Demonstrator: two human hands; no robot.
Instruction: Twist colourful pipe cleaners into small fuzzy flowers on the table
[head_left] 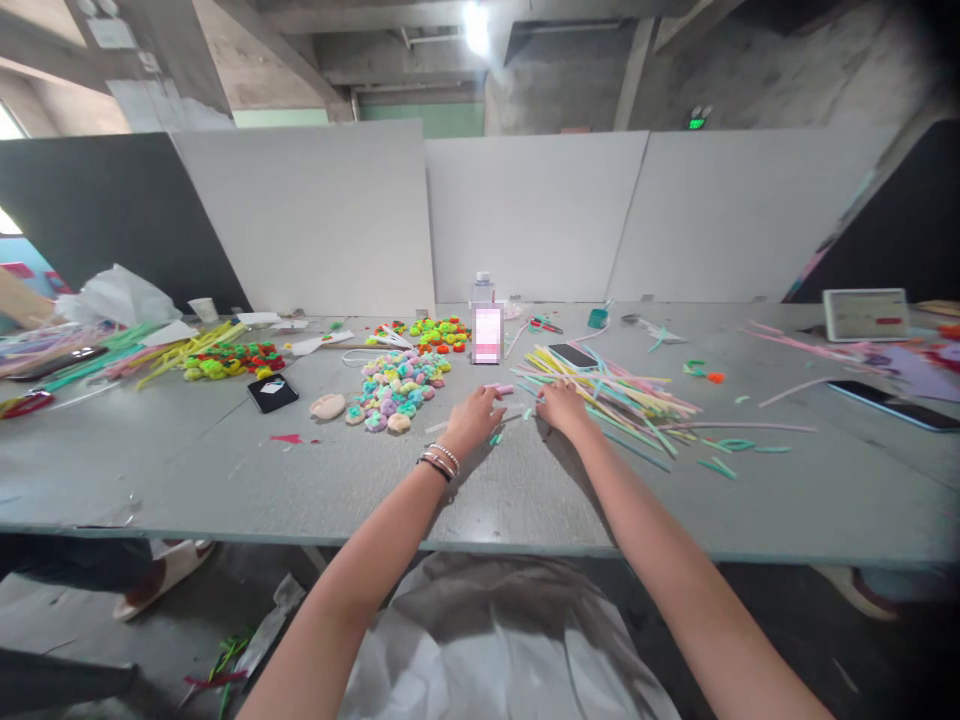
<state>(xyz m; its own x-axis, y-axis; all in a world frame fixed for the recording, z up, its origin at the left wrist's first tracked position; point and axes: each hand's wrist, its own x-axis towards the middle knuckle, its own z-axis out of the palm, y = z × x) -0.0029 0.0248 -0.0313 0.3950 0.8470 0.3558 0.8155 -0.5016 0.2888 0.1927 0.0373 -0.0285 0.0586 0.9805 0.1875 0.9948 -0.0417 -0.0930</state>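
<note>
My left hand [472,418], with bracelets at its wrist, rests over the tabletop with bent fingers apart. A short lilac fuzzy piece [501,388] lies against its fingertips. Small teal cut bits [496,439] lie just below that hand. My right hand [564,406] has its fingers curled together at the left end of a loose pile of pastel pipe cleaners [637,395]; what is between its fingertips is hidden. Left of my left hand is a heap of pastel fuzzy coils [397,385]. A phone with a blurred bright screen [487,335] stands upright ahead of both hands.
A bottle [483,284] stands behind the upright phone. Another phone [572,356] lies by the pipe cleaners, and a dark square object [272,393] lies left. Red, green and yellow coils [232,360] lie farther left. White panels [315,220] border the grey table [300,490].
</note>
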